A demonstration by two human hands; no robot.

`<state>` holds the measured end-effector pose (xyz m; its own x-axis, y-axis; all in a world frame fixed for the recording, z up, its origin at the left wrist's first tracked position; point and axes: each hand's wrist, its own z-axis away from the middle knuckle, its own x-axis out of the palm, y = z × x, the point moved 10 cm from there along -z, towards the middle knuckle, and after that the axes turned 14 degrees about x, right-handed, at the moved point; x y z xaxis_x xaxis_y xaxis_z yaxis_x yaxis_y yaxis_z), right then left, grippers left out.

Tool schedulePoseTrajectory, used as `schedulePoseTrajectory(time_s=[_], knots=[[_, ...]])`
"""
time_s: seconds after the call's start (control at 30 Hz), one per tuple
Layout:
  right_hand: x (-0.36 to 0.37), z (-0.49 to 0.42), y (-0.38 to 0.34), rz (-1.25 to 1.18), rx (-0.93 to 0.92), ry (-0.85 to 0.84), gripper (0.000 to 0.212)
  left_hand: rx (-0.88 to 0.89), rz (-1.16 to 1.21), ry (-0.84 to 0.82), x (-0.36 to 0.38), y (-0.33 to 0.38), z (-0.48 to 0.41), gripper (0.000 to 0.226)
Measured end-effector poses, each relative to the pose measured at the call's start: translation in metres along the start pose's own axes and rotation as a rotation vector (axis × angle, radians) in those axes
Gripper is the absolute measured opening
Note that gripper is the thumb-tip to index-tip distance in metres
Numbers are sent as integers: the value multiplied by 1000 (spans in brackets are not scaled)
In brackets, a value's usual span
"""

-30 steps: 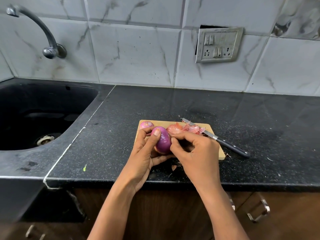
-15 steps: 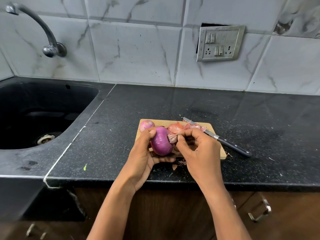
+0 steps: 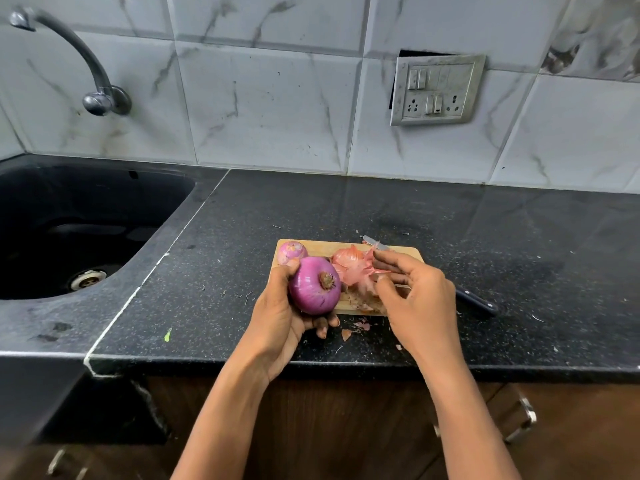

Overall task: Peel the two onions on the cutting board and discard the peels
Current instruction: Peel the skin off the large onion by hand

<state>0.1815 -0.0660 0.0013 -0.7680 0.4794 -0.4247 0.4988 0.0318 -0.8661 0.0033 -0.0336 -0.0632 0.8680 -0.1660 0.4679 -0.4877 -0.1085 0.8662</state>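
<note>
My left hand grips a purple onion just above the near left part of the wooden cutting board, root end facing me. A second, smaller onion sits on the board's far left corner. Pink peels lie heaped in the middle of the board. My right hand hovers over that heap with its fingers stretched out and its thumb by a loose peel. The hand hides the right half of the board.
A black-handled knife lies across the board's right side, its blade tip at the far edge. Small peel scraps dot the black counter near its front edge. A dark sink with a tap lies to the left.
My right hand pulled away from the onion to the right, over the peel heap, and its fingers opened. My left hand turned the onion so its root end faces me.
</note>
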Motion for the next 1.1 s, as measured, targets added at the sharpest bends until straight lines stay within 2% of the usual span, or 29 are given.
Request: schedulePoseTrajectory(time_s=[0.13, 0.23, 0.37, 0.47, 0.63, 0.8, 0.93, 1.0, 1.1], knots=[[-2, 9, -10, -55, -40, 21, 29, 3, -3, -2, 0, 0, 0, 54], [7, 18, -22, -175, -73, -68, 19, 12, -1, -11, 1, 1, 0, 52], [24, 30, -30, -201, -89, -152, 24, 67, -24, -62, 10, 8, 1, 45], [28, 32, -31, -195, -109, -105, 24, 96, -46, -82, 14, 11, 3, 41], [24, 30, -29, -223, -87, -27, 7, 97, -52, -103, 14, 10, 3, 40], [27, 33, -30, -29, -145, 81, 5, 105, -65, -112, 13, 9, 2, 39], [33, 32, -31, 35, -159, 104, 6, 101, -71, -94, 12, 8, 1, 37], [34, 27, -27, 10, -123, 84, 5, 98, -64, -87, 12, 8, 1, 37], [27, 14, -4, -68, 27, 101, 8, 85, -60, -94, 12, 8, 3, 39]])
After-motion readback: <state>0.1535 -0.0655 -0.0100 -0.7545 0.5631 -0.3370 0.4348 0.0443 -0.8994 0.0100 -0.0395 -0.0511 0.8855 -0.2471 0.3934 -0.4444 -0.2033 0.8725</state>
